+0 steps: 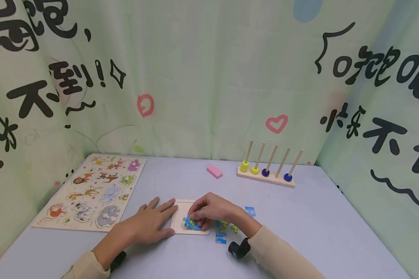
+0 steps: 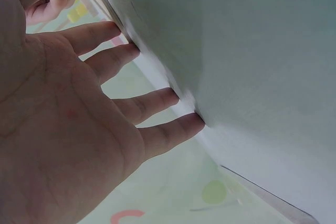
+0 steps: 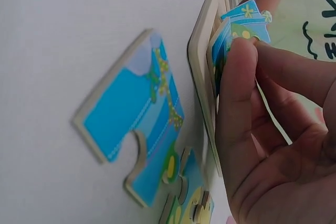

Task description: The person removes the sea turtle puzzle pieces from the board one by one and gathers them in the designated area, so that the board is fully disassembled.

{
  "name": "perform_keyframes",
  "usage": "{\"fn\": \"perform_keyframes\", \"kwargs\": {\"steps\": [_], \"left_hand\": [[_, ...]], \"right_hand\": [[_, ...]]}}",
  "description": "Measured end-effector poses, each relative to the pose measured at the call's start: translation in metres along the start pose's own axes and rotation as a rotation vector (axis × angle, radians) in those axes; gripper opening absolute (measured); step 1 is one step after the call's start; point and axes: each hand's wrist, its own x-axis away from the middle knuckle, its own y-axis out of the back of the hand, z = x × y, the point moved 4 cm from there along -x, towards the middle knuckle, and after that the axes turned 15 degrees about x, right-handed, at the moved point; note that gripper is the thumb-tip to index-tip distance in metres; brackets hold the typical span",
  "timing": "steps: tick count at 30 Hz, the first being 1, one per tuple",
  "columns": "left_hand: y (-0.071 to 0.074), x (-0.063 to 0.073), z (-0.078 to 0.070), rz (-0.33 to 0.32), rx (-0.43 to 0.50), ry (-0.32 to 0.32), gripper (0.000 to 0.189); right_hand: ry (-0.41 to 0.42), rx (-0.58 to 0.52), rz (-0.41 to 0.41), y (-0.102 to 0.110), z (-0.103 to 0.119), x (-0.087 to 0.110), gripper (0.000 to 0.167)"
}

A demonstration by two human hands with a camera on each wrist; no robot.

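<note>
My left hand (image 1: 149, 223) rests with spread, straight fingers at the left edge of a small wooden puzzle tray (image 1: 177, 224). Its fingertips touch the table and the tray's edge in the left wrist view. Over the tray, my right hand (image 1: 214, 211) pinches blue jigsaw pieces (image 3: 218, 51) between thumb and fingers. They overlap at angles inside the frame, and how many it grips is hidden. Just right of the tray lie several loose pieces, among them a blue piece (image 1: 221, 238) with a rounded notch and, farther back, another blue piece (image 1: 250, 211).
A large wooden animal puzzle board (image 1: 90, 190) lies at the left. Toward the back are a pink block (image 1: 214, 171) and a peg stand (image 1: 265, 178) with yellow and dark blue beads. A printed curtain (image 1: 209, 77) encloses the table's back and sides.
</note>
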Motion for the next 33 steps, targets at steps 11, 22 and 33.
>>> {"fn": "perform_keyframes", "kwargs": {"steps": [11,22,33], "left_hand": [[0.000,-0.002,0.001,-0.002,-0.007,0.002,0.074],[0.000,0.000,-0.002,0.002,-0.002,0.009,0.074],[0.000,0.000,-0.001,0.007,0.001,0.020,0.075]], "right_hand": [[0.071,0.072,0.000,0.002,0.003,-0.001,0.009],[0.117,0.143,-0.049,0.004,0.004,0.000,0.009],[0.181,0.321,-0.096,0.015,-0.003,0.019,0.008]]}}
